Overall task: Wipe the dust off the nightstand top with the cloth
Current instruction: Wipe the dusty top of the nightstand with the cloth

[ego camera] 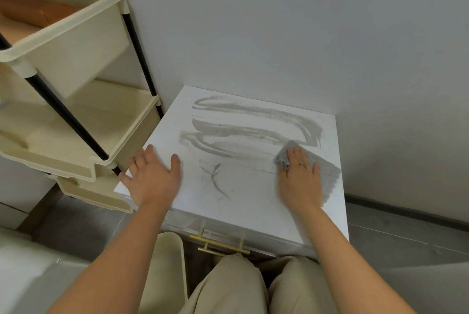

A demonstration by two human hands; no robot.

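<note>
Right, grey cloth (322,171) lies flat on the right side of the white nightstand top (253,202), long axis diagonal from far-left to near-right, close to the right edge. Right hand (299,181) presses it palm-down, fingers spread. Left hand (152,176) rests flat and open at the left edge, beside a cream shelf rack (76,123). Grey dust streaks (248,128) cross the far half; grey wall behind.
</note>
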